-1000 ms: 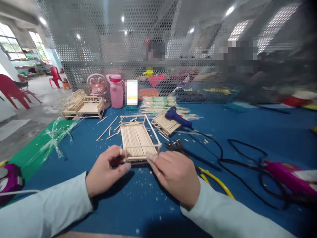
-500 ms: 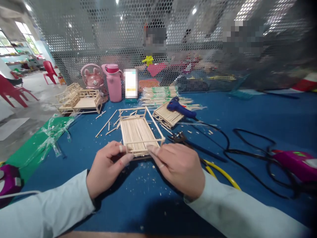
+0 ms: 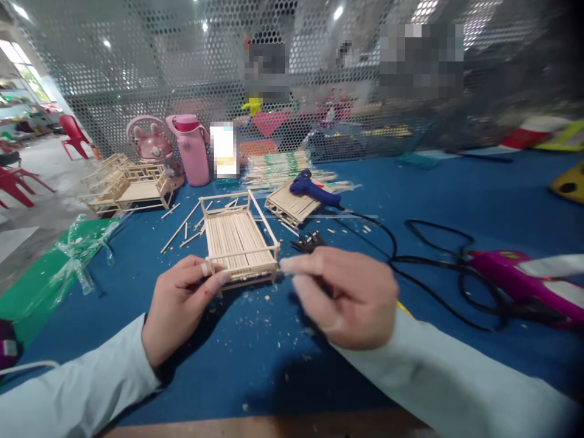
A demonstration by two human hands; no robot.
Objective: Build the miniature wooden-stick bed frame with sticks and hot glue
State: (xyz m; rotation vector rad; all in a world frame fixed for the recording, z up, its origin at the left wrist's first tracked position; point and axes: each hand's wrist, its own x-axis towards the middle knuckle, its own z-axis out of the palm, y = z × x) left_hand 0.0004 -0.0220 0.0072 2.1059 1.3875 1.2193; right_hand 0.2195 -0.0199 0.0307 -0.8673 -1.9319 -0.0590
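Note:
A small bed-like frame of pale wooden sticks [image 3: 232, 234], with a slatted floor and a raised rail, sits in front of me. My left hand [image 3: 182, 298] pinches its near left corner between thumb and fingers. At the frame's near right corner is my right hand [image 3: 347, 292], slightly blurred, its index finger stretched out and its thumb apart from it. Nothing shows between those fingers; whether the fingertip touches the corner post I cannot tell. Just behind this hand lie pliers [image 3: 309, 241], whose yellow handles are mostly hidden by my hand and sleeve.
A blue glue gun [image 3: 314, 190] rests on another slatted stick piece [image 3: 287, 207]; its black cable runs right. Stick bundles [image 3: 278, 167], a pink bottle [image 3: 191, 152] and finished stick furniture [image 3: 141, 185] stand behind. A magenta tool [image 3: 515, 280] lies right. Perforated mesh [image 3: 319, 79] closes the back.
My right hand has come off the frame's near edge and moved right. The left hand keeps its pinch on the corner. The whole view has shifted slightly.

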